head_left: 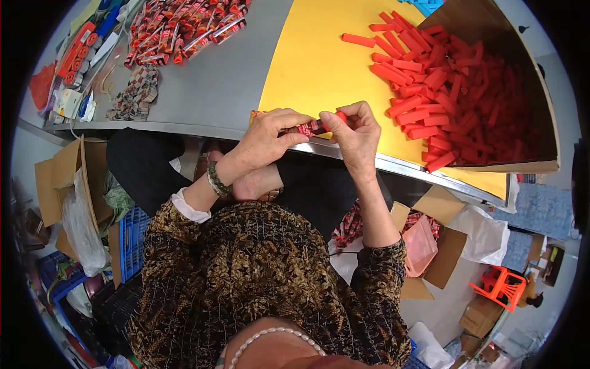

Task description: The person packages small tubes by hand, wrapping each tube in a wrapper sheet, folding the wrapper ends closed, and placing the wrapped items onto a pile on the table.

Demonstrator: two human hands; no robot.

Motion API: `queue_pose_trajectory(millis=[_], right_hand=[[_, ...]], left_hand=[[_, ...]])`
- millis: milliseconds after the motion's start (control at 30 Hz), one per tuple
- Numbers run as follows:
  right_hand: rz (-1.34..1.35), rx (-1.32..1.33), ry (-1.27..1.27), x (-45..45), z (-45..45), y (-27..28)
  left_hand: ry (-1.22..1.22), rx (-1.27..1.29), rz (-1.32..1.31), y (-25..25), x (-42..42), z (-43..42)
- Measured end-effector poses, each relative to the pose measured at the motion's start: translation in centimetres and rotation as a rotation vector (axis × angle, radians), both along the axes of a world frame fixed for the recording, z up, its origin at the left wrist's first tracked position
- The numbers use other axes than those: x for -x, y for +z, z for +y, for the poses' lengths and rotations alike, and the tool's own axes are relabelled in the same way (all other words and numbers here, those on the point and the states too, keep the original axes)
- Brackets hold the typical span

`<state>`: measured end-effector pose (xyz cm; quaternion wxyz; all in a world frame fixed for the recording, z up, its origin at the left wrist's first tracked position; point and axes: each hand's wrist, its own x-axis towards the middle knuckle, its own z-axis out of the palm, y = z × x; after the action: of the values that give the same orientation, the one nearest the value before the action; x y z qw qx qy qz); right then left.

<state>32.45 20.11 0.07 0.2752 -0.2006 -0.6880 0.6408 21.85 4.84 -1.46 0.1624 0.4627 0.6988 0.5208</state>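
Note:
Just over the near edge of the table, my left hand (270, 134) is closed around a small dark tube (310, 128) with a red printed label. My right hand (357, 136) pinches a short red plastic cap (340, 116) at the tube's right end. Fingers cover much of both, so how far the cap sits on the tube cannot be seen. To the right of my hands, a large pile of long red caps (424, 92) spills out of a cardboard box (544, 163) lying on its side. Many similar printed tubes (178, 31) lie heaped at the far left.
Yellow sheeting (313, 67) covers the table's right part; grey metal (215, 86) shows on the left. A crumpled cloth (138, 92) lies near the left edge, beside assorted tools. Below stand open cartons (445, 258), a blue crate (134, 243) and a red stool (501, 288).

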Motion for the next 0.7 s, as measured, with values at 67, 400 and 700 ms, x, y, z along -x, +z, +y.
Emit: queue_pose_trajectory(millis=[67, 400, 700], right_hand=[[-0.012, -0.012, 0.006, 0.0, -0.2, -0.2], [0.127, -0.579, 0.002, -0.2, -0.4, -0.6], [0.188, -0.605, 0.049, 0.1, -1.3, -0.6]], left_hand=[[-0.015, 0.006, -0.188, -0.5, -0.1, 0.0], [-0.032, -0.049, -0.607, -1.2, 0.3, -0.4], [-0.040, -0.183, -0.679, -1.2, -0.5, -0.4]])
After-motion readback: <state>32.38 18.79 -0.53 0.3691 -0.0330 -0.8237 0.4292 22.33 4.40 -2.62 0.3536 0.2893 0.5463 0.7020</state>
